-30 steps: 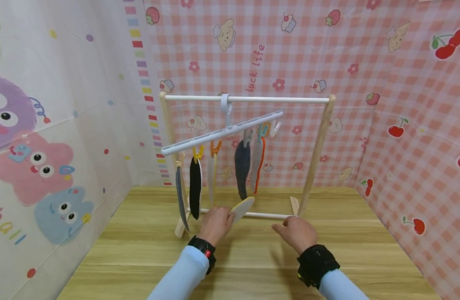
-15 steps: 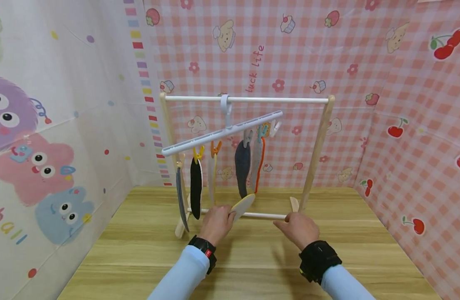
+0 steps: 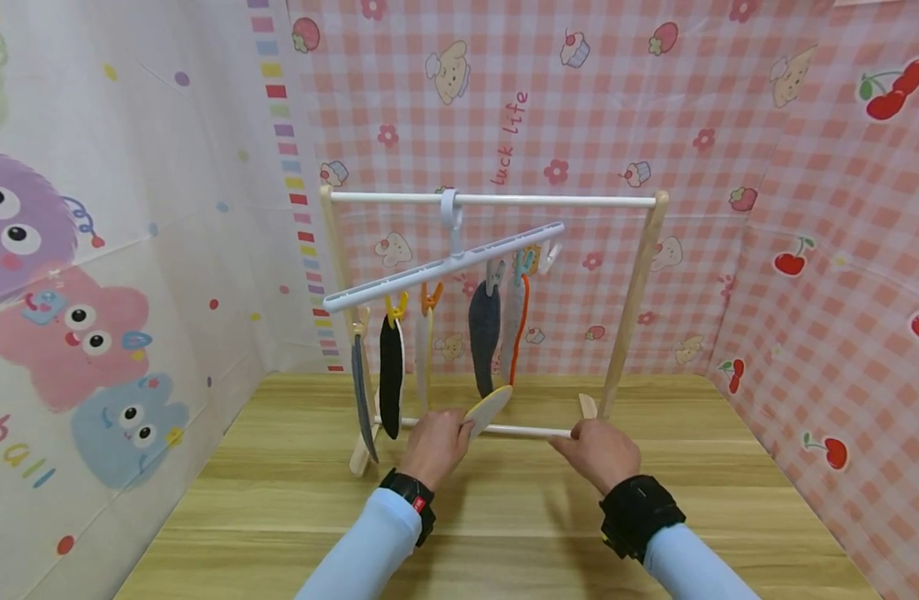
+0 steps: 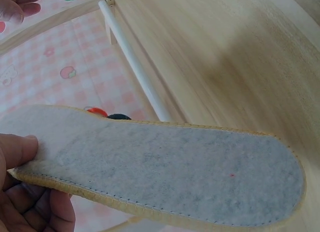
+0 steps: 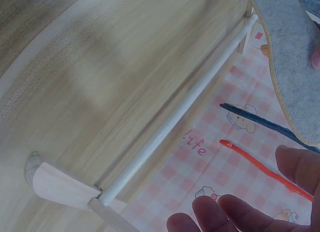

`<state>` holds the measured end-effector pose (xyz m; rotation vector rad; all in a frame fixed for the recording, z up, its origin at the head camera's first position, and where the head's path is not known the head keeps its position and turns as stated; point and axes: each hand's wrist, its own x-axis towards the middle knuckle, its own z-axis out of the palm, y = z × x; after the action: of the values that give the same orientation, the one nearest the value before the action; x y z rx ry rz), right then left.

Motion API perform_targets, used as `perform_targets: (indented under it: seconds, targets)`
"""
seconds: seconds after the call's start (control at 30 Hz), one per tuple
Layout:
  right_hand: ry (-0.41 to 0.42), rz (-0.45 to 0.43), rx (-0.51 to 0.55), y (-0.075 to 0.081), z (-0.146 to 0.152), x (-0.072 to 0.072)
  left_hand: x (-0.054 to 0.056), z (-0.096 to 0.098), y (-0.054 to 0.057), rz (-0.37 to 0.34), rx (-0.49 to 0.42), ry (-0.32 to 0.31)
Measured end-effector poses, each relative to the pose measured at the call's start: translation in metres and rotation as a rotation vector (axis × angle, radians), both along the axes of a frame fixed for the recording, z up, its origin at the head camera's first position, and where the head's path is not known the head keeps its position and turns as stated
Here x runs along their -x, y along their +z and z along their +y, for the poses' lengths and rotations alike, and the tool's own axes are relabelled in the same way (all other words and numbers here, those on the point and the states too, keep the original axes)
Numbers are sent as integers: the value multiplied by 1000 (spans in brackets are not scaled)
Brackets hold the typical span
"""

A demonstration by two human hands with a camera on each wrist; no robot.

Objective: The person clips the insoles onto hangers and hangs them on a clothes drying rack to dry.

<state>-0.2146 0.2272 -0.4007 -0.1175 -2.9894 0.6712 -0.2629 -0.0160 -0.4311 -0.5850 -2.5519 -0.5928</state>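
Note:
My left hand pinches one end of an insole, thumb on its grey felt face and fingers curled beneath. The insole has yellowish stitched edging, and its free end points up and right in the head view. My right hand holds nothing; its thumb and fingers are parted in the right wrist view. Above both hands, a tilted pale blue hanger carries several insoles on clips, including a black one, a dark grey one and an orange-edged one. At its right end, a white clip holds nothing.
The hanger hooks over the white top bar of a wooden rack, whose right post stands beyond my right hand. Its lower bar runs just behind my hands, above the wood-grain table. Patterned cloth surrounds the table.
My right hand has shifted slightly right. The left hand has tilted the insole a little and raised its free end slightly. The hanger and its insoles stay almost still.

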Motion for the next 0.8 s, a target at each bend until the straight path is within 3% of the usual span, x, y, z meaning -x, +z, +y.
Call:
perform_targets:
  seconds: [0.57, 0.8]
  targets:
    - [-3, 8, -62, 8, 2, 6, 0, 6, 7, -6, -19, 30]
    - [1, 7, -68, 10, 1, 6, 1, 7, 7, 4, -49, 12]
